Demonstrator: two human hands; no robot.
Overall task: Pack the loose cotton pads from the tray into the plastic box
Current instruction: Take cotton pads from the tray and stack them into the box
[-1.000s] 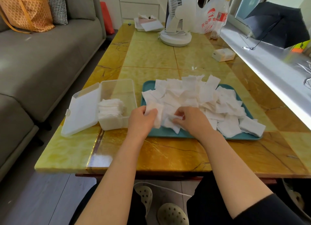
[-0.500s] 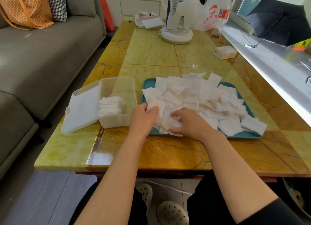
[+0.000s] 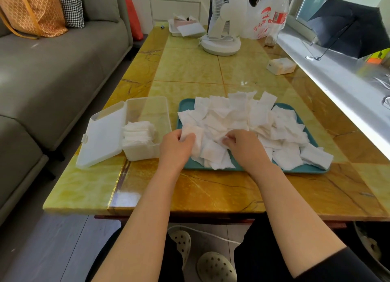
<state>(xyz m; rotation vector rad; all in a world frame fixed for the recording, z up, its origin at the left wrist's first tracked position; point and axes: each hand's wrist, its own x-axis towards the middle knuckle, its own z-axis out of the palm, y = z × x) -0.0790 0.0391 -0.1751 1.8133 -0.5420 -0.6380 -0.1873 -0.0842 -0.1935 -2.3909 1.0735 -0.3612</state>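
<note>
A teal tray [image 3: 304, 170] on the yellow table holds a heap of loose white cotton pads [image 3: 242, 121]. To its left stands a clear plastic box [image 3: 157, 112] with its white lid [image 3: 101, 136] folded open; a stack of pads [image 3: 137, 133] lies in the near end. My left hand [image 3: 175, 148] grips a small bunch of pads at the tray's near left corner. My right hand [image 3: 245, 148] is over the tray's near edge, its fingertips pinching a pad in the heap.
A white fan [image 3: 220, 43], a plastic bag [image 3: 261, 17], a bottle [image 3: 278, 19] and a small tray [image 3: 185, 28] stand at the table's far end. A small box [image 3: 281, 65] lies near the right sill. A grey sofa [image 3: 52, 70] runs along the left.
My right hand has shifted a little farther into the heap and pinches another pad. My left hand keeps its bunch of pads in nearly the same place.
</note>
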